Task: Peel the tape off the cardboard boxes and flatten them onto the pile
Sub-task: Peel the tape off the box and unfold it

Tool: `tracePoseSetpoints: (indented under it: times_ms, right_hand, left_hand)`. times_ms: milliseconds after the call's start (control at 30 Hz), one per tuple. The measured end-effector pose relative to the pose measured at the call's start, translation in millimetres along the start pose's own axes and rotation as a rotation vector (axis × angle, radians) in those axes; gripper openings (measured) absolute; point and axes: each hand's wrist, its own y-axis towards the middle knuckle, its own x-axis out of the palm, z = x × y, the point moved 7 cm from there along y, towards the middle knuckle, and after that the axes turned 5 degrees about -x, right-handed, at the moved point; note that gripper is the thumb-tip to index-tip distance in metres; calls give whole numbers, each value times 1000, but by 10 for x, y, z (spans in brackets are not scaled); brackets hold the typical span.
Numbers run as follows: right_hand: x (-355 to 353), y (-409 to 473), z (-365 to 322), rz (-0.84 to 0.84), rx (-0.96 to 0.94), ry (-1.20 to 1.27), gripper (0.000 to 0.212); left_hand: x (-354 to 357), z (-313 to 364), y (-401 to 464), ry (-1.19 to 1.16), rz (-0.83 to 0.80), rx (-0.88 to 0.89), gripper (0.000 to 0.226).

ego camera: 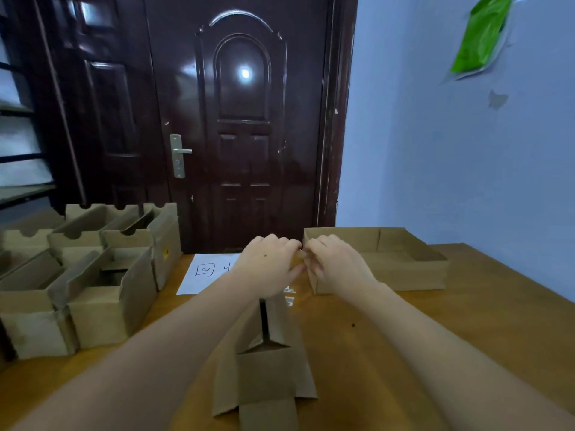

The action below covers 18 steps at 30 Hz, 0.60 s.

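Observation:
A brown cardboard box (267,362) lies in front of me on the wooden table (466,321), its flaps spread toward the near edge. My left hand (267,265) and my right hand (336,265) meet above its far end, fingers curled, pinching something small between their fingertips; it looks like a strip of tape, but it is too small to tell. The far end of the box is hidden under my hands.
Several open cardboard boxes (93,275) crowd the table's left side. A shallow open box (389,259) sits at the right, behind my right hand. A white sheet of paper (202,275) lies at the back. A dark door (242,119) stands beyond.

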Motion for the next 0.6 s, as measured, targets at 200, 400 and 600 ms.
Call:
tracePoseSetpoints:
  times_ms: [200, 400, 600]
  right_hand:
    - [504, 214, 711, -281, 205, -179, 25]
    - [852, 204, 1077, -493, 325, -194, 38]
    - [858, 111, 780, -483, 279, 143, 48]
  left_hand:
    - [314, -37, 292, 99, -171, 26, 66]
    - [545, -161, 328, 16, -238, -36, 68]
    - [344, -301, 180, -84, -252, -123, 73]
